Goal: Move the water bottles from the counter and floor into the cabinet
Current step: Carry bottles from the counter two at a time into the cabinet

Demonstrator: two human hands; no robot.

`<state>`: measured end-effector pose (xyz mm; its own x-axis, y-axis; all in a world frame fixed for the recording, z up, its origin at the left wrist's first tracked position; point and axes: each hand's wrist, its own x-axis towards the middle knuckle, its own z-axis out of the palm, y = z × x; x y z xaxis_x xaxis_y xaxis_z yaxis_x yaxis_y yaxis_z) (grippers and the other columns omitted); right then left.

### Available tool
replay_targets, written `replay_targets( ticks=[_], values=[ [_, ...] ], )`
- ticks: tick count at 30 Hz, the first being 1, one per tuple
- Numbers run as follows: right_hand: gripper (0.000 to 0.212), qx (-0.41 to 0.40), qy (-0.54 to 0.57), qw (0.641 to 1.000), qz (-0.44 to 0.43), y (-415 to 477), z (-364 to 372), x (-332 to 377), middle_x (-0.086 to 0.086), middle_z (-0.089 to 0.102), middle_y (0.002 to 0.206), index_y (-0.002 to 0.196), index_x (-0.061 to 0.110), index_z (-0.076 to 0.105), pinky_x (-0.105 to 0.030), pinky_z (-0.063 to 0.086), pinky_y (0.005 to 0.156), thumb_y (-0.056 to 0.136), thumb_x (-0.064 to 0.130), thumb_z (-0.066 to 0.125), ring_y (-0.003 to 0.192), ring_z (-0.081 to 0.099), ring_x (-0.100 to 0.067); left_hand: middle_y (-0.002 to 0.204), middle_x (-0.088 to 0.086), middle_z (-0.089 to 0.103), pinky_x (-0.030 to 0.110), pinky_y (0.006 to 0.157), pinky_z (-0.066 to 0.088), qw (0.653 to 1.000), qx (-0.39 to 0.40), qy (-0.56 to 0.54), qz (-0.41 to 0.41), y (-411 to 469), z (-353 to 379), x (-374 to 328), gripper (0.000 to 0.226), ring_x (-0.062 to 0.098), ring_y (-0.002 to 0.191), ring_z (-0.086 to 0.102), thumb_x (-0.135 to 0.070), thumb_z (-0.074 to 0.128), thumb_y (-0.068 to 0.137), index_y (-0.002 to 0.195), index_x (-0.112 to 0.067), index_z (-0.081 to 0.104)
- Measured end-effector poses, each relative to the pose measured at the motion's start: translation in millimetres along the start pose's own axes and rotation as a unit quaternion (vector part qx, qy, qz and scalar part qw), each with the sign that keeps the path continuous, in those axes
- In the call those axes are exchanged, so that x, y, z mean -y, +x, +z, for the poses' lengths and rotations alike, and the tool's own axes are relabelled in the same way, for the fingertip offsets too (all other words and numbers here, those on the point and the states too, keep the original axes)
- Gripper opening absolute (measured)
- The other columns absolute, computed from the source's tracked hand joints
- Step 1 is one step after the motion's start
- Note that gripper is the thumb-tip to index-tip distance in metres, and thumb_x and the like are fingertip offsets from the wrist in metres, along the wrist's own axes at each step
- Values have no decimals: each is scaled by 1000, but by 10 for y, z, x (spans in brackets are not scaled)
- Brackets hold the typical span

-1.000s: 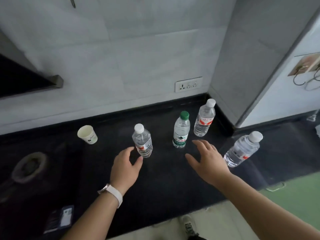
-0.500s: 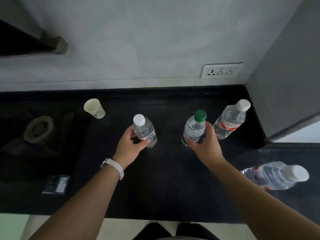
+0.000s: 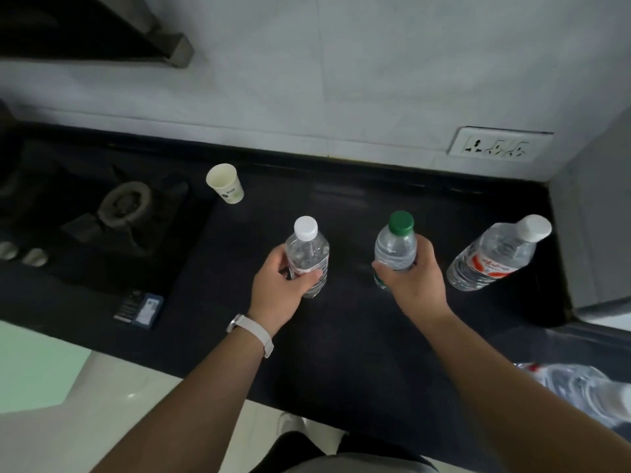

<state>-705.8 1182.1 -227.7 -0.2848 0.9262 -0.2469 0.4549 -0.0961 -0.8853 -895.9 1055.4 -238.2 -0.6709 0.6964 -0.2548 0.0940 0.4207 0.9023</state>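
While the left hand [image 3: 280, 288] wraps a clear ribbed white-cap bottle [image 3: 307, 256], the right hand [image 3: 411, 278] grips a clear green-cap bottle [image 3: 396, 247]; both at the glossy black counter [image 3: 341, 329]. Right of the right hand: bigger white-cap bottle with red label [image 3: 495, 257], standing free. Behind the right forearm, blurred fourth bottle [image 3: 580, 390]. Beyond the left hand: paper cup [image 3: 226, 183]; farther left, gas burner [image 3: 124, 204], small dark box [image 3: 139, 308]. White wall socket [image 3: 498, 145] beyond the right hand.

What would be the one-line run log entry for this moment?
left hand: shut on white-cap bottle | right hand: shut on green-cap bottle | third bottle: standing on counter, untouched
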Motion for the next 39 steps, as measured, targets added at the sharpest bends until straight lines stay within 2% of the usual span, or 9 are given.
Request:
replay_targets(
  ticks=[3,11,14,17,21,25,30,34,39],
  values=[
    [58,34,0,999,-12,-68,111,88,19,60,102,113,42,41,-20,44,70,74,29,82,90,58,2,115,-16,73,43,103,53,999,-27,-13,-15,-155,-121,52,58,6,111,68,-29,90,68,120,-36,64],
    [56,139,-21,988,-62,-469,643,553,18,57,93,114,39,41,-10,43,53,78,22,81,70,60,8,114,-14,73,34,99,54,989,-136,-51,-35,-575,-848,218,56,3,108,68,-19,90,74,123,-29,65],
    [55,167,-30,981,-90,-699,941,739,18,58,90,113,38,42,-8,43,52,78,21,81,70,57,19,108,-18,72,16,88,51,984,-169,-46,-32,-777,-1232,297,52,-10,99,66,-19,90,75,115,-38,64],
    [54,187,-36,976,-106,-1007,1296,922,16,60,90,113,38,44,-13,45,60,76,24,82,70,61,6,102,-25,68,1,73,46,980,-194,-46,-29,-1019,-1661,403,50,-22,88,61,-16,88,77,106,-43,59],
    [58,211,-32,970,-119,-1521,1850,1133,16,60,98,118,38,45,-19,47,67,75,26,83,84,61,-2,102,-25,65,-5,68,40,974,-219,-52,-23,-1391,-2321,643,51,-28,83,56,-14,86,79,117,-33,59],
    [63,238,-42,962,-130,-2075,2442,1338,13,60,105,124,31,47,-28,49,80,74,27,84,95,60,-7,104,-27,64,-4,66,40,963,-258,-69,-20,-1748,-3043,954,48,-24,88,57,-20,86,79,114,-39,59],
    [65,256,-53,950,-173,-2764,3250,1558,10,62,108,126,27,50,-33,53,86,72,27,85,99,62,-10,107,-24,67,13,77,45,948,-308,-79,-19,-2196,-3959,1447,45,-10,96,60,-28,86,79,115,-39,62],
    [67,292,-54,936,-187,-3279,3828,1717,8,62,111,129,27,48,-37,53,91,73,27,84,103,62,-14,105,-22,67,18,78,48,933,-349,-86,-25,-2591,-4608,1779,44,-18,89,59,-26,87,78,105,-49,59],
    [61,342,-41,914,-213,-3791,4409,1926,11,63,106,124,28,50,-19,47,71,74,23,85,90,61,-3,103,-17,68,9,72,44,904,-413,-97,-48,-3064,-5179,2088,38,-18,88,58,-27,87,79,105,-40,62]
  ],
)
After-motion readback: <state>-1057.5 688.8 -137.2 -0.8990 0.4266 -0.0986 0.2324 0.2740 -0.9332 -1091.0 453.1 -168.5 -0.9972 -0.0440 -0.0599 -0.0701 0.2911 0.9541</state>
